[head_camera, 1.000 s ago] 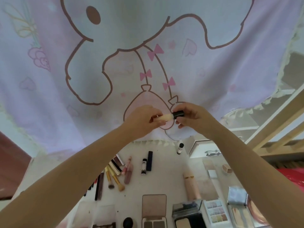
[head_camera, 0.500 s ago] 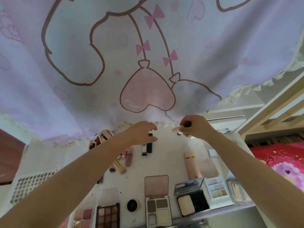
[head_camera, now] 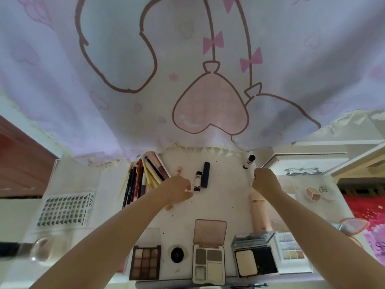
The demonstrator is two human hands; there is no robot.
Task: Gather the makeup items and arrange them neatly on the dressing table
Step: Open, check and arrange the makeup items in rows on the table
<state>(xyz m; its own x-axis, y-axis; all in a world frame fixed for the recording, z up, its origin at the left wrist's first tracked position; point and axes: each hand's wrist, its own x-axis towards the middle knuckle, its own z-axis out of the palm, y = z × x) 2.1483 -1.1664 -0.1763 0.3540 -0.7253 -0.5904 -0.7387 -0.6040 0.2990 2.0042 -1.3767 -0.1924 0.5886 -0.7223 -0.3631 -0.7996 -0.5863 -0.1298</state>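
Along the surface's (head_camera: 227, 180) near edge we see the open eyeshadow palette (head_camera: 145, 262), a four-pan compact (head_camera: 209, 263) and a powder compact (head_camera: 255, 261). Farther in, our left hand (head_camera: 178, 189) curls beside a small white tube (head_camera: 198, 181); whether it grips anything we cannot tell. Our right hand (head_camera: 265, 182) is clenched, its contents hidden. Pencils (head_camera: 135, 182) lie toward the far left edge.

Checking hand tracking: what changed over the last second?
Both hands came down from in front of the curtain to the table. The left hand let go of the beige stick and now sits by the small white tube; the right hand stays curled, its contents hidden. Palettes and pencils unmoved.
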